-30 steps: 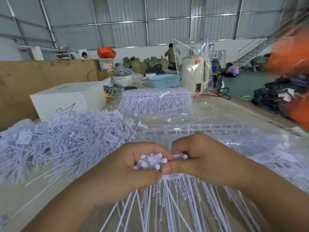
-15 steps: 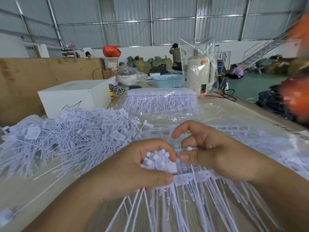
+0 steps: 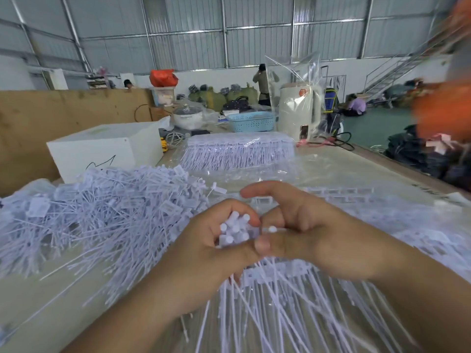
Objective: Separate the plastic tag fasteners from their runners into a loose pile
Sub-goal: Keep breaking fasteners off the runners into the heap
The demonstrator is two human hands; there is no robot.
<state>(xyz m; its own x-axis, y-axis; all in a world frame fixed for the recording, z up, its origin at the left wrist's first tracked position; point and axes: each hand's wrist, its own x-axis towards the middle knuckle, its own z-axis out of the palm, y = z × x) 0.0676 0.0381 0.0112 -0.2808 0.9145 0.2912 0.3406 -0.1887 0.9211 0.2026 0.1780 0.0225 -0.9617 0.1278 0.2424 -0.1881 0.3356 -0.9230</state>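
— White plastic, what holds it?

— My left hand (image 3: 204, 253) grips a bunch of tag fasteners (image 3: 235, 229), heads up. My right hand (image 3: 311, 233) pinches one fastener (image 3: 272, 229) beside the bunch, forefinger lifted.

— And the others?

— Stems fan toward me beneath both hands. The loose pile (image 3: 102, 207) lies left on the table (image 3: 356, 169); a bagged bundle (image 3: 239, 151) sits farther back.

Table (image 3: 377, 169): loose fastener pile (image 3: 102, 207), bagged fasteners (image 3: 239, 151), white box (image 3: 107, 149).
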